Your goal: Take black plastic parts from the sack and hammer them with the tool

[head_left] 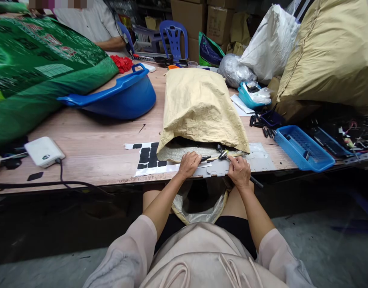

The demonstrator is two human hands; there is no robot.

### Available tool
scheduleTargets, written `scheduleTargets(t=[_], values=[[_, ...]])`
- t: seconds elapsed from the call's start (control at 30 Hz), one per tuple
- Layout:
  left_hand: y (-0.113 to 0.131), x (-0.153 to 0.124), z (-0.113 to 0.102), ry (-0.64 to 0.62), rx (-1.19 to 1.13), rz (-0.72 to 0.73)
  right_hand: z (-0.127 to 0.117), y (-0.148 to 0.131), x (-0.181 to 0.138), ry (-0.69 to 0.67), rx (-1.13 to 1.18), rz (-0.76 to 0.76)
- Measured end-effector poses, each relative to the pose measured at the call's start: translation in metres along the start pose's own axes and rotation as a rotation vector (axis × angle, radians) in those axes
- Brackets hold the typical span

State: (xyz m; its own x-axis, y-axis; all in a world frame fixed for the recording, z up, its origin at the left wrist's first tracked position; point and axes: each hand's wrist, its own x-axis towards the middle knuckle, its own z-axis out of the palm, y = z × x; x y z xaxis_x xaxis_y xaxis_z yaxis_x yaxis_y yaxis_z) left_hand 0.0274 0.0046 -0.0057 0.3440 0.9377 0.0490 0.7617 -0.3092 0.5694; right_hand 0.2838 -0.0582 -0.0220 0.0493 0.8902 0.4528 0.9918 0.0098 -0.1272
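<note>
A tan woven sack (198, 96) lies on the table with its open mouth toward me; small dark parts show just inside, and the rest of its contents is hidden. At the left side of the mouth, my left hand (190, 164) is closed on a small black part (206, 159). My right hand (239, 171) grips what looks like a small hammer (223, 155), its metal head at the sack's lip and its dark handle sticking out behind the hand. Under the sack's front edge lies a white sheet of black stickers (148, 158), beside a grey board (262, 156).
A blue basin (120, 94) and a big green sack (45, 72) stand left, near a white box with a cable (45, 152). To the right are a blue basket (304, 148) and a large tan sack (334, 52). An open bag (208, 214) hangs between my knees. Another person (90, 24) sits across.
</note>
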Motion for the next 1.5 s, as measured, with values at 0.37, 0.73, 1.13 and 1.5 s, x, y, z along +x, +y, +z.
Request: scheduleTargets(t=[0.37,0.73,1.13,1.5], values=[[0.012,-0.113,0.053,-0.275,0.121,0.264,-0.001,-0.002,0.004,-0.074,0.042,0.044],[0.055,-0.049,0.028,0.062,-0.122,-0.042,-0.003,-0.004,0.004,-0.089,0.060,0.053],[0.072,0.067,0.025,0.092,-0.147,-0.360,-0.003,-0.006,0.006,-0.109,0.051,0.060],[0.004,-0.006,0.007,0.128,0.031,0.033,-0.004,-0.002,0.007,-0.096,0.106,0.064]])
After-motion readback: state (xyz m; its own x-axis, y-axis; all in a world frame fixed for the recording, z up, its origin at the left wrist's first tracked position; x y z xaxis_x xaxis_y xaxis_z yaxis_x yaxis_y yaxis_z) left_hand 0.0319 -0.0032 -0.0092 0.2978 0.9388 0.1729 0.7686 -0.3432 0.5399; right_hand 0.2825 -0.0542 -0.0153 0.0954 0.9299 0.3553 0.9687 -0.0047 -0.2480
